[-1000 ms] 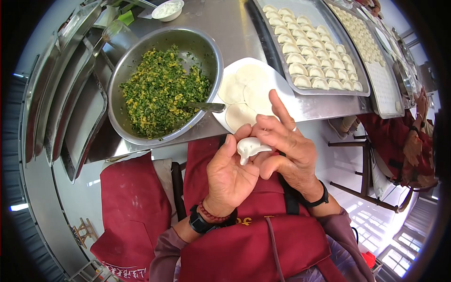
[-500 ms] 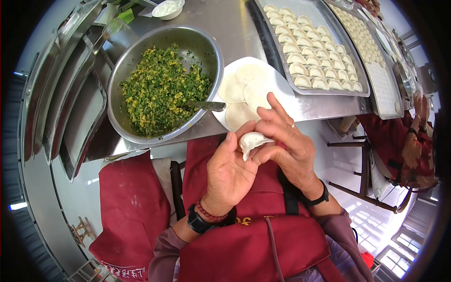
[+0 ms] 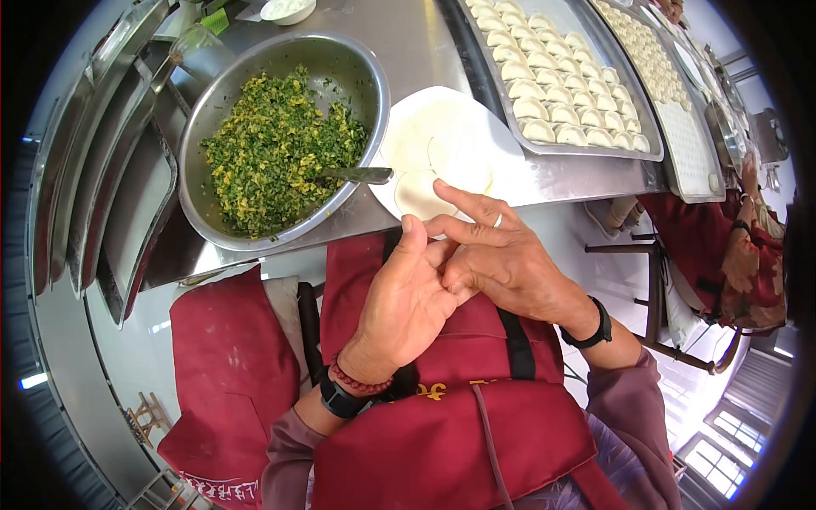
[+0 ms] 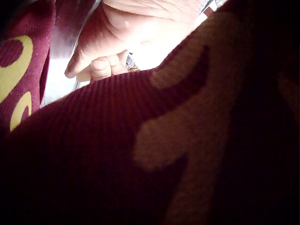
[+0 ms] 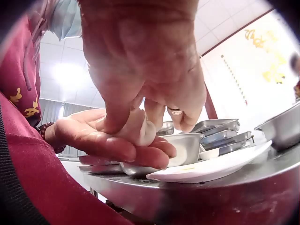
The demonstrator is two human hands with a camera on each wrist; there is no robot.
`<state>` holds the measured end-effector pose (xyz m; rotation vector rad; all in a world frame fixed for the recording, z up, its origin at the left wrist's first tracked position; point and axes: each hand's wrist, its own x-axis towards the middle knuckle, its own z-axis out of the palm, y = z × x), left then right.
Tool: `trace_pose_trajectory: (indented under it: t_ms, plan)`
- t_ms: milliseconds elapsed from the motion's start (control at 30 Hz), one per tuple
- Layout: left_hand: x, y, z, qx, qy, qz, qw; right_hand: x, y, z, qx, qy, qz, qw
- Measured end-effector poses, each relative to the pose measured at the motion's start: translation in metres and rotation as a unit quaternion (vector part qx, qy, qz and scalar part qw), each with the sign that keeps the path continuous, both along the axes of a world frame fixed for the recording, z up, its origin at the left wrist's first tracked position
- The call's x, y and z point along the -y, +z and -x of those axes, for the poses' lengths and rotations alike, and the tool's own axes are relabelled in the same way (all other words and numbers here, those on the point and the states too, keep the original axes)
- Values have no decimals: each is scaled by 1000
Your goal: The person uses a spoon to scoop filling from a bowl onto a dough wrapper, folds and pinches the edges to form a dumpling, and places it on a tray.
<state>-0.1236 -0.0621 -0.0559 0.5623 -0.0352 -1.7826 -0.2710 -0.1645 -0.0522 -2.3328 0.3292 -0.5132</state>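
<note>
The right hand (image 3: 503,259) has moved over the dumpling (image 5: 144,133), pinching it atop the loosely extended left hand (image 3: 401,299).

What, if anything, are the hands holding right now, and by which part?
A white dumpling: the right hand pinches its upper part, while its underside rests on the left hand.

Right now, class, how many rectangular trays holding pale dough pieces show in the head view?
2: the nearer silver metal tray, ahead of the right hand, and a pale tray just right of it. Others may be hidden at the edge.
</note>
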Motion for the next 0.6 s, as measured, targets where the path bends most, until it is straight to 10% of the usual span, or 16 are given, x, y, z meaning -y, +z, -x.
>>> trace_pose_trajectory:
  t_ms: [600]
  plan:
    - [14,13,-5,-53,-7,7,999,9,4,17,90,-112,-150,978]
